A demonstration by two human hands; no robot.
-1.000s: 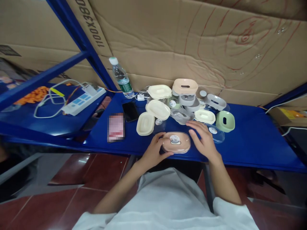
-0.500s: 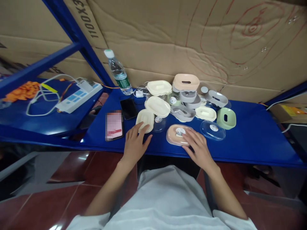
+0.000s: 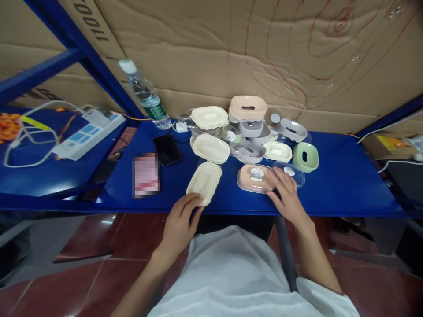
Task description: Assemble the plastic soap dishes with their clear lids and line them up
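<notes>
My left hand [image 3: 183, 216] pinches the near end of a cream oval tray [image 3: 205, 180], thumb below and fingers on top. The tray is lifted and tilted near the front edge of the table. At the right end of a peach oval box [image 3: 248, 181] rests my right hand [image 3: 288, 193], fingers stretched out and apart. The peach box has a clear cover with a round sticker. Just beyond my right fingertips lies a loose clear lid [image 3: 297, 175], partly hidden by the hand. A green box [image 3: 306, 157] with a slot stands to its right.
Behind my hands is a pile of cream trays [image 3: 210, 149], grey boxes [image 3: 253, 152] and a peach box [image 3: 247, 108]. On the left are a water bottle [image 3: 148, 99], a dark phone [image 3: 167, 149], a lit phone [image 3: 146, 175] and a power strip [image 3: 89, 135]. Cardboard [image 3: 185, 53] stands behind.
My left hand has closed on the cream tray and drawn it up and toward me, off the clear lid beside it. The peach box has shifted right under my right hand. The camera view has turned slightly.
</notes>
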